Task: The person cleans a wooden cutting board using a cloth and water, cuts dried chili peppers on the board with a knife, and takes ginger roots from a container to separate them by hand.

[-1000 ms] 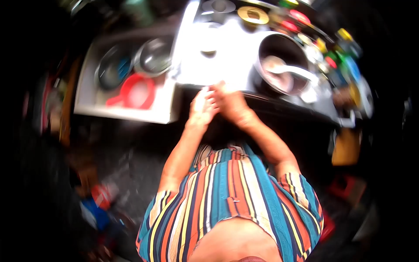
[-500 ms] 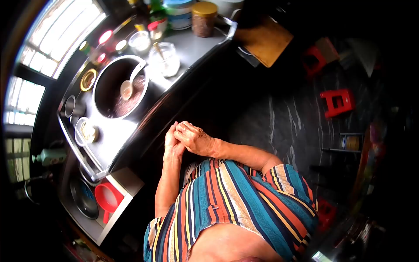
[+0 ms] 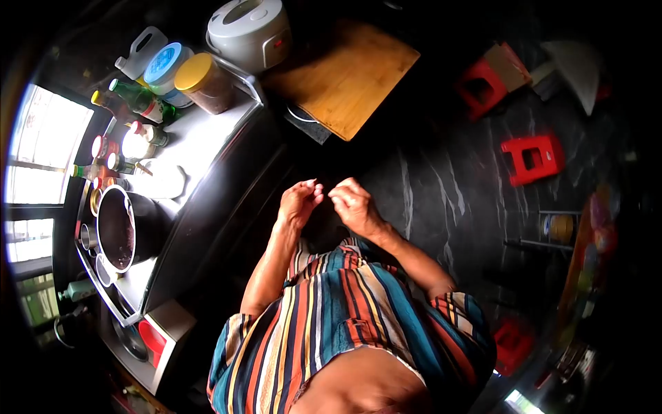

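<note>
Hands [image 3: 298,203] [image 3: 357,209] apart — seemingly curled, past counter edge [image 3: 218,156]

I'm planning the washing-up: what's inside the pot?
Reddish-brown contents show inside the pot; its near wall hides the rest, and the bottom can't be seen.

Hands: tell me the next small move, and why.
Probably ease the left hand and right hand forward toward the board. They are raised apart with fingers curled, and I can make out nothing held in either. The board lies ahead of them, while the pot sits off to the left, so forward seems the simpler reach.
</note>
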The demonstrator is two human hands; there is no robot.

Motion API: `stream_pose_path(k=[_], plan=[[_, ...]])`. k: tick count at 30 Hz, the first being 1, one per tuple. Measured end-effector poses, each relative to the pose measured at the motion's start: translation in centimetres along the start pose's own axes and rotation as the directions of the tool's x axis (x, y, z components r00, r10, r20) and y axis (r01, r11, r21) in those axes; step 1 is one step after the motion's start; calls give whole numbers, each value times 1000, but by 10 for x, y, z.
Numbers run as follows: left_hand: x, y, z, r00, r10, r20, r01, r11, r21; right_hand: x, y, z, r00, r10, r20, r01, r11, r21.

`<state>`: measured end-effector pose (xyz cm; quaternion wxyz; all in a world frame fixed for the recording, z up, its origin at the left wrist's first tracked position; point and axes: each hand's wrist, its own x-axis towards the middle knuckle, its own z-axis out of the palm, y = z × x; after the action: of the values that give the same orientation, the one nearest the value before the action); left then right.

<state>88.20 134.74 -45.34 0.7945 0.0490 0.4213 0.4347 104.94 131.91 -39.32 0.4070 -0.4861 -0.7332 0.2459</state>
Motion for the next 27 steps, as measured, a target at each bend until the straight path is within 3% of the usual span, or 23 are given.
stream_pose_path(k=[5,8,10,13,14,16,18,20,21,24,27], plan=[[45,6,76,998,67,-16,-64,986,153,35,78,-52,988,151,-43,-148,986,80],[90,8,105,974,223,-28,-200,917,344,76,130,-89,989,92,-118,-94,996,-5],[122,14,127,960,275,-47,-240,902,359,105,168,-115,986,112,-122,-124,988,-97],[169,31,157,875,473,-108,-328,741,585,157,215,-149,983,110,-150,-141,966,-216],[190,34,168,871,472,-134,-319,753,576,181,237,-162,984,94,-152,-128,965,-230],[223,35,184,787,616,-30,-428,581,693,218,265,-196,988,27,-150,-85,914,-396],[230,31,176,770,636,-50,-405,548,732,229,289,-214,991,-44,-123,-27,848,-529],[243,31,188,707,707,7,-457,449,768,251,314,-234,992,67,-107,-119,779,-616],[246,32,191,710,704,-12,-439,457,774,258,323,-242,981,159,-109,-191,726,-661],[256,42,203,684,727,-65,-319,378,869,303,357,-255,995,79,-60,-97,660,-745],[265,41,208,599,790,-132,-170,286,943,331,394,-251,991,135,21,-59,558,-828]])
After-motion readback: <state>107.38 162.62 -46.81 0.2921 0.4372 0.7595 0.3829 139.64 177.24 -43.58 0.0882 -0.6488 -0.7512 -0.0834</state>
